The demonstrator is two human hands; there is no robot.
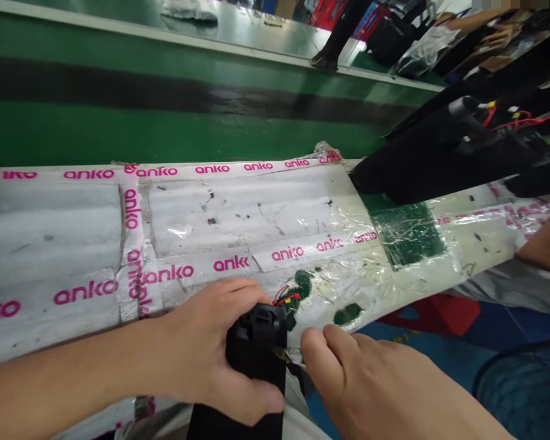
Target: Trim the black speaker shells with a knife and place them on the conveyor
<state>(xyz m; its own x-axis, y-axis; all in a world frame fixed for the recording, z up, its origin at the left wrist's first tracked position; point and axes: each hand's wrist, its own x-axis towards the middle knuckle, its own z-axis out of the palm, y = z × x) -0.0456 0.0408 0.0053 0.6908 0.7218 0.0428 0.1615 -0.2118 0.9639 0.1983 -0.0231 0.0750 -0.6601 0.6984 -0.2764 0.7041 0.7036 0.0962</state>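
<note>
My left hand (206,342) is wrapped around a black column-shaped part (254,360), held at the near edge of the bench. At its top sits a black plastic end piece (264,322), and thin red wires with a yellow connector (288,299) stick out beyond it. My right hand (371,379) is closed just right of the column. A small dark piece (300,371) shows between its fingers and the column's side; its kind is too blurred to tell. The lower end of the column runs out of the picture.
The white bench covering (238,214) is bound with pink-lettered tape. Several black columns (431,153) lie at the right, some with red wires. A green conveyor belt (165,79) runs behind. Another person's arm (547,244) is at the right edge, above a red stool (433,315).
</note>
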